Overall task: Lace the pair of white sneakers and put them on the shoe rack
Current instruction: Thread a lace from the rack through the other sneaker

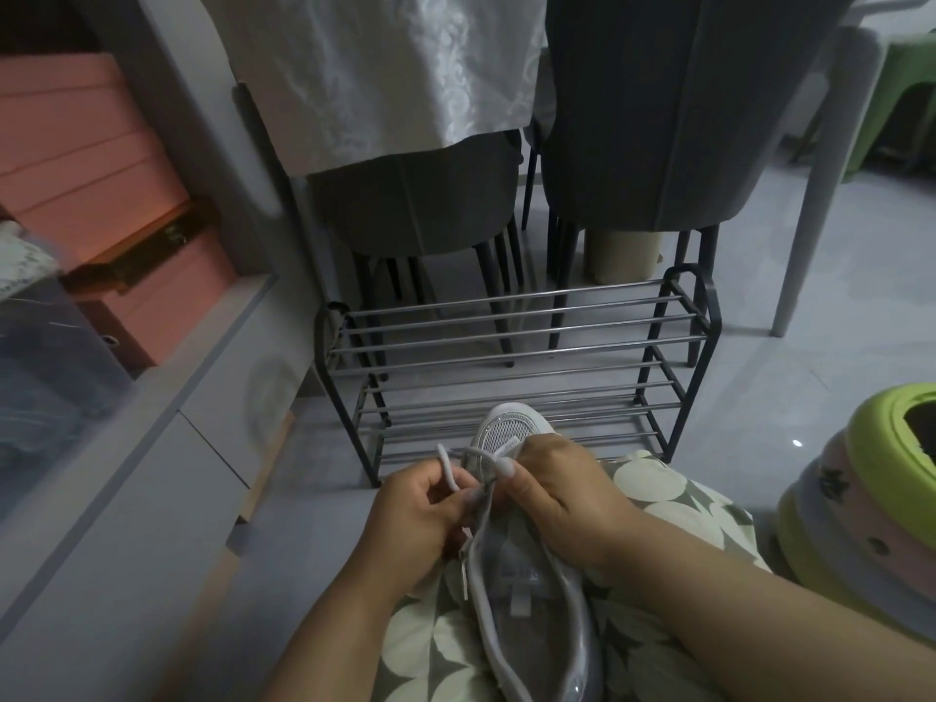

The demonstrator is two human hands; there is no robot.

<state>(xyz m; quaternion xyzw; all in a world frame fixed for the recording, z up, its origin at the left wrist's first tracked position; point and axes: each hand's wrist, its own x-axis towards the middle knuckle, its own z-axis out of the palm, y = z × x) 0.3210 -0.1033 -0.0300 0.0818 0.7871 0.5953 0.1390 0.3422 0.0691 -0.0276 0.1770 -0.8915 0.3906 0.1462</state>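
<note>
Pinched in the left hand (413, 519) grip, the white shoelace (451, 471) could slip or miss an eyelet while the right hand (549, 486) steadies the lap-held white sneaker (527, 590), near the bare shoe rack (511, 367) beyond.

One white sneaker (527, 575) is in view, with one white lace (456, 466) and two hands on it, the left hand (420, 519) and the right hand (557, 486). One metal shoe rack (511, 367) stands on the floor with two tiers of bars, and behind it stand two dark grey chairs (653, 119). At the left sit two pink boxes (86, 159), and at the right edge is one stack of plastic stools (861, 504).
</note>
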